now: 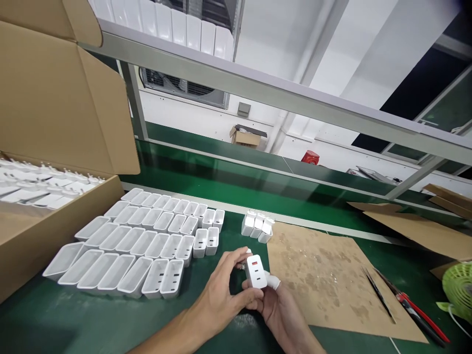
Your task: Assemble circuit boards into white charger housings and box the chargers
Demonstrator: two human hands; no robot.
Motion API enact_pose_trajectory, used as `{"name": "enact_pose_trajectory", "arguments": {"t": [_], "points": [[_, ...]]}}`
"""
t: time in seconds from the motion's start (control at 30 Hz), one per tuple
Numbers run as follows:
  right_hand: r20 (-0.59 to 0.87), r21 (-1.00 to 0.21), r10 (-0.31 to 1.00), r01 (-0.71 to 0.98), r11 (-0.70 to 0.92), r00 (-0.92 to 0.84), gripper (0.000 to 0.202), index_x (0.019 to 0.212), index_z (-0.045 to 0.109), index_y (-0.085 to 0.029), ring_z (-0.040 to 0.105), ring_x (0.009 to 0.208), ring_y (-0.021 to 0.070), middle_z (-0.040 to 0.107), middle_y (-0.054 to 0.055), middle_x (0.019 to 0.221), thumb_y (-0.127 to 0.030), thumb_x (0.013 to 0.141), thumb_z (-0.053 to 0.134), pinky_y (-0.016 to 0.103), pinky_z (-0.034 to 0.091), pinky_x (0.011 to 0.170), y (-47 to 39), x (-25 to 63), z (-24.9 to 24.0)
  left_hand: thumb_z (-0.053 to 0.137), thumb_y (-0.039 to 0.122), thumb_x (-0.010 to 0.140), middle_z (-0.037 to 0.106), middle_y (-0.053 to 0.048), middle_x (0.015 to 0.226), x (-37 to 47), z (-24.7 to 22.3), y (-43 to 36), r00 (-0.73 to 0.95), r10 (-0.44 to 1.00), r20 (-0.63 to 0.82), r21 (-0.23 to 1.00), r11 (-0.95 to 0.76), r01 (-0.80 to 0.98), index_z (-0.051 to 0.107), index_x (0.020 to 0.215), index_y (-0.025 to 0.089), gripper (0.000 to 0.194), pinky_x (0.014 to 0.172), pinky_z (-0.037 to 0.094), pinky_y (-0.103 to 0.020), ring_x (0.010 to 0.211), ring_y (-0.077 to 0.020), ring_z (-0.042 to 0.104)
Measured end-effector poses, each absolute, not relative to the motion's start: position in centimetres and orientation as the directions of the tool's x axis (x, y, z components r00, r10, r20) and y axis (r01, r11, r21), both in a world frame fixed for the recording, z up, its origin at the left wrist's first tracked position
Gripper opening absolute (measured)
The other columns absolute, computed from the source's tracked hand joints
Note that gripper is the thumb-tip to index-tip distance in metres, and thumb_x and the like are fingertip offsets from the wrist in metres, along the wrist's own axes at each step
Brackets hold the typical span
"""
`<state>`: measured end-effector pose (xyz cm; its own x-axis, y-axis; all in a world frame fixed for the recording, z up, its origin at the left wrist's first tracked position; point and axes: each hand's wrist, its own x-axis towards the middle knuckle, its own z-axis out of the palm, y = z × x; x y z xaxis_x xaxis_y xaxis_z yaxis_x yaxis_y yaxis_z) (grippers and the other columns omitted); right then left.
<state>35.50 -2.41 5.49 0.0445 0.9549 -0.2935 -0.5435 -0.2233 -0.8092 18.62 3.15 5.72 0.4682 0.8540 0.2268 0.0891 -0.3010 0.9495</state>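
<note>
A small white charger [255, 272] is held up in front of me, its port face toward the camera. One red port and two dark slots show on that face. My left hand [221, 287] grips it from the left, with the thumb at its lower edge and the fingers along its far upper side. From below and to the right, my right hand [282, 309] is closed on it too, its fingertips partly hidden. A white covering [272, 280] wraps one finger of that hand. Left of my hands stand rows of open white charger shells [137, 246].
Several white assembled pieces [257, 226] stand behind the charger. A stained cardboard sheet [313, 246] carries tweezers [379, 296]; red-handled pliers [415, 307] overlap its edge. A carton [106, 189] of white parts is at left, a green fan [459, 290] at right.
</note>
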Motion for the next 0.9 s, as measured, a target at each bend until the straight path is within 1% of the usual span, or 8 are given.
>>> {"name": "enact_pose_trajectory", "arguments": {"t": [0.13,0.27,0.4,0.53,0.63,0.77,0.83,0.9], "points": [[-0.236,-0.899,0.963,-0.405,-0.166,0.130,0.054,0.107,0.071,-0.016,0.070,0.097,0.0309,0.076,0.013,0.105,-0.059,0.078,0.083,0.046,0.060,0.086,-2.3,35.9,5.6,0.082,0.049,0.085,0.059,-0.010,0.145,18.8,5.3,3.5,0.466,0.867,0.175,0.980,-0.198,0.000,0.044,0.149,0.028,0.077,0.114,0.045,-0.047,0.129,-0.0290,0.058],[-0.041,-0.998,0.944,0.026,-0.052,0.327,0.056,0.116,0.063,-0.021,0.067,0.102,0.0316,0.071,0.012,0.110,-0.059,0.078,0.082,0.048,0.056,0.095,-2.6,36.1,4.6,0.071,0.061,0.090,0.058,-0.015,0.148,18.9,5.3,4.8,0.416,0.909,0.025,0.984,0.051,-0.171,0.033,0.157,0.022,0.086,0.113,0.046,-0.045,0.131,-0.0282,0.058],[0.077,-0.947,0.951,0.319,-0.024,0.300,0.070,0.136,0.049,-0.024,0.062,0.097,0.0266,0.063,0.007,0.111,-0.046,0.077,0.080,0.047,0.051,0.098,-2.8,37.1,3.4,0.076,0.062,0.085,0.071,-0.011,0.129,18.9,5.8,5.6,0.449,0.891,-0.067,0.975,0.155,-0.162,0.052,0.148,0.021,0.079,0.108,0.048,-0.040,0.120,-0.0270,0.064],[-0.059,-0.935,0.998,0.352,-0.048,-0.020,0.093,0.156,0.031,-0.027,0.061,0.091,0.0226,0.061,0.000,0.099,-0.033,0.077,0.080,0.046,0.051,0.098,-1.8,38.3,4.1,0.085,0.051,0.080,0.074,-0.006,0.098,18.8,5.9,5.7,0.440,0.898,0.019,0.993,0.033,-0.111,0.070,0.106,0.021,0.042,0.086,0.053,-0.036,0.091,-0.0226,0.068],[-0.085,-0.970,0.976,0.242,-0.035,-0.201,0.097,0.155,0.035,-0.028,0.064,0.097,0.0239,0.064,0.000,0.101,-0.029,0.073,0.088,0.042,0.054,0.092,-0.9,38.6,4.8,0.092,0.038,0.072,0.073,-0.010,0.117,18.3,6.2,5.5,0.511,0.843,0.169,0.986,-0.143,-0.090,0.064,0.079,0.020,0.034,0.097,0.051,-0.039,0.109,-0.0275,0.068],[-0.043,-0.983,0.979,0.186,-0.005,-0.201,0.111,0.159,0.027,-0.027,0.066,0.095,0.0236,0.068,0.002,0.106,-0.032,0.070,0.093,0.040,0.056,0.087,-0.3,38.4,4.3,0.082,0.035,0.085,0.059,-0.010,0.151,17.0,7.3,5.6,0.754,0.634,0.174,0.930,-0.358,0.087,0.079,0.096,0.025,0.015,0.121,0.036,-0.051,0.143,-0.0349,0.051],[-0.046,-0.980,0.983,0.199,-0.010,-0.178,0.114,0.162,0.022,-0.027,0.067,0.094,0.0237,0.069,0.004,0.107,-0.036,0.072,0.092,0.041,0.057,0.089,-0.3,38.4,4.0,0.072,0.036,0.095,0.062,-0.008,0.149,16.8,7.7,5.8,0.809,0.573,0.133,0.910,-0.394,0.129,0.082,0.105,0.029,0.016,0.127,0.029,-0.052,0.146,-0.0326,0.049],[-0.035,-0.976,0.987,0.218,0.000,-0.156,0.115,0.162,0.024,-0.027,0.068,0.098,0.0248,0.068,0.006,0.114,-0.038,0.071,0.092,0.042,0.057,0.091,-0.3,38.5,3.9,0.072,0.036,0.095,0.070,-0.008,0.138,17.0,7.8,6.0,0.790,0.594,0.148,0.910,-0.395,0.126,0.082,0.103,0.029,0.014,0.125,0.035,-0.049,0.141,-0.0305,0.056]]}}
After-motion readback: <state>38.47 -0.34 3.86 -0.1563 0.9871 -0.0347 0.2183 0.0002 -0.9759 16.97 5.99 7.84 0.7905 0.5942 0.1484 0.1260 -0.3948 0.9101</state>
